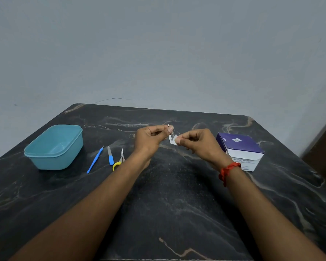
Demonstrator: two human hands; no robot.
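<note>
Swab [174, 140]: small, white, crumpled | right hand [198, 141] pinches it | left hand [151, 137] pinches thin metal tool [168, 125]

tub [54, 146] left, box [240, 150] right of hands [152, 139]

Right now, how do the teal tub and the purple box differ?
The teal tub stands left on the dark table, the purple box right. The tub is rounded, open-topped, one colour; the box is angular, purple above, white with print in front. Both rest flat on the table.
</note>
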